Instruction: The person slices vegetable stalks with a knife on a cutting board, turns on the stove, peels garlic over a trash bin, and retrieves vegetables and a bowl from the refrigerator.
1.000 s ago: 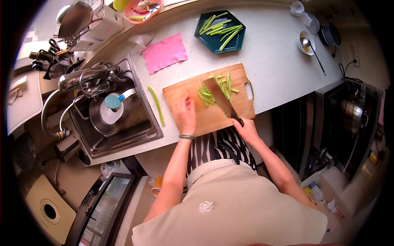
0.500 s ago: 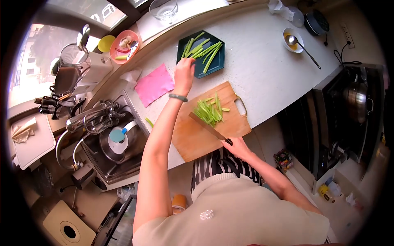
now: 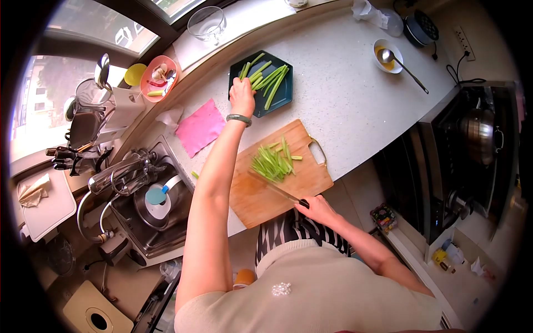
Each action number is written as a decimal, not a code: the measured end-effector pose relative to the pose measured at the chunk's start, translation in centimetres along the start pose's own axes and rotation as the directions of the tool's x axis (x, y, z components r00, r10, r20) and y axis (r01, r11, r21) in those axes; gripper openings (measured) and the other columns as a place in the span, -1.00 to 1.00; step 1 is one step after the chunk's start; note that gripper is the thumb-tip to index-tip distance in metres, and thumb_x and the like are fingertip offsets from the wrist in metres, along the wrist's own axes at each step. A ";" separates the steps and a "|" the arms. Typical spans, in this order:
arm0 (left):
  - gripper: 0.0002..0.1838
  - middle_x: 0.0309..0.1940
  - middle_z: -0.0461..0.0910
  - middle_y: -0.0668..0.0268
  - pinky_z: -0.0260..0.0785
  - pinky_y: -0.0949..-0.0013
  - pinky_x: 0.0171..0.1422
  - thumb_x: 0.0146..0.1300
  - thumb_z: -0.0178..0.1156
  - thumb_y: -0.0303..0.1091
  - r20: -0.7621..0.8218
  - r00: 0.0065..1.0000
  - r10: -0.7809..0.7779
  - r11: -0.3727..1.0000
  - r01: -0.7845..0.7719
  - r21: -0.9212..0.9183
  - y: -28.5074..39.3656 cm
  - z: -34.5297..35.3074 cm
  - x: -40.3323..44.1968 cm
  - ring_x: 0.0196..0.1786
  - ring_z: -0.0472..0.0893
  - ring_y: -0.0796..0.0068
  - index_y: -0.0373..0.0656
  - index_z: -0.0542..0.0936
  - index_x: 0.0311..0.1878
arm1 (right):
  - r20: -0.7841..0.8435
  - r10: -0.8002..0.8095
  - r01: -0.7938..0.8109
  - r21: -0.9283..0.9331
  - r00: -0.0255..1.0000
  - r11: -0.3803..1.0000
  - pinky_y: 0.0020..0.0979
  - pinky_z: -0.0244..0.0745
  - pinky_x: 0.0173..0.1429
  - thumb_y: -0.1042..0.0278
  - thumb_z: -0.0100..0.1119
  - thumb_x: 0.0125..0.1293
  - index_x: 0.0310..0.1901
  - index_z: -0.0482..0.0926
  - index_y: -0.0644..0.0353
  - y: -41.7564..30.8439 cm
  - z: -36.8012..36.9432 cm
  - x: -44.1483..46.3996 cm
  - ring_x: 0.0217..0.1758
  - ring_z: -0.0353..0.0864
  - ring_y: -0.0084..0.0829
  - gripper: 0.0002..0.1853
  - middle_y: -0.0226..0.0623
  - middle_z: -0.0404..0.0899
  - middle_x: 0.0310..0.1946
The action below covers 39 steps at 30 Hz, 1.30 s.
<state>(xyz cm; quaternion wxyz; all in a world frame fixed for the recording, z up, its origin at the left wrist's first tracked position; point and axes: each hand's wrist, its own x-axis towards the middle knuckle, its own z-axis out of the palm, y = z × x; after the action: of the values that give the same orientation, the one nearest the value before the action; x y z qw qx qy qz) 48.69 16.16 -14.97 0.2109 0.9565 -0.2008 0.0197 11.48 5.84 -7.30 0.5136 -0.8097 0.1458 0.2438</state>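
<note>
My left hand [image 3: 242, 97], with a bracelet at the wrist, reaches over the left part of the dark hexagonal plate [image 3: 282, 100]; its fingers close round the ends of green stalks [image 3: 273, 83]. My right hand [image 3: 318, 211] grips the black handle of a knife [image 3: 280, 191], whose blade lies low along the near side of a heap of cut green strips [image 3: 272, 163]. The heap rests on a wooden cutting board [image 3: 252, 208] with a metal-rimmed handle opening at its right end.
A pink cloth [image 3: 200, 127] lies left of the plate, with a sink [image 3: 141, 241] beyond it. At the right stand a white bowl with a spoon [image 3: 387, 55] and a stove [image 3: 438, 119]. An orange bowl [image 3: 149, 83] sits at the back left.
My left hand has gone from beside the board up to the plate and closed on stalks. The knife has moved off the cut strips to their near side. The view has shifted.
</note>
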 end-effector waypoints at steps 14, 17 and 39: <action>-0.86 -0.34 0.65 0.01 0.48 0.07 -0.09 0.00 0.37 -0.44 0.163 0.987 -0.007 0.994 0.025 -0.106 -1.8 -0.9 -1.4 -0.21 0.65 -0.02 -0.17 0.64 -0.34 | 0.054 0.010 -0.009 -0.018 0.998 1.000 -0.28 0.41 -0.39 0.17 0.25 0.29 -0.36 0.57 0.38 -0.8 0.6 0.4 -0.60 0.34 -0.36 -0.66 -0.02 0.47 -0.61; -0.90 -0.33 0.65 0.02 0.49 0.09 -0.07 0.06 0.30 -0.42 0.091 0.993 -0.078 0.985 0.090 -0.146 -1.3 -2.6 -1.6 -0.20 0.65 -0.02 -0.16 0.68 -0.33 | 0.045 -0.009 0.011 -0.035 0.999 0.999 -0.29 0.41 -0.39 0.17 0.25 0.28 -0.38 0.56 0.39 -0.4 0.9 0.4 -0.60 0.33 -0.38 -0.64 -0.03 0.46 -0.62; -0.74 -0.19 0.58 0.24 0.52 0.30 -0.18 0.04 0.32 -0.60 0.029 0.992 -0.120 0.939 0.123 -0.320 -5.3 -8.6 -32.0 -0.23 0.63 0.26 -0.13 0.66 -0.17 | -0.003 0.042 -0.042 -0.182 0.999 0.982 -0.12 0.47 -0.36 0.12 0.26 0.27 -0.40 0.55 0.37 -3.9 1.5 0.7 -0.48 0.56 0.08 -0.62 0.08 0.54 -0.59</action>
<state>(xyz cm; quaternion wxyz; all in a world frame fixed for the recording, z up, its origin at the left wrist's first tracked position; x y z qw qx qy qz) 21.82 36.11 -13.18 0.3637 0.9200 -0.1427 -0.0308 13.58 8.90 -5.24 0.4323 -0.8497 0.1399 0.2673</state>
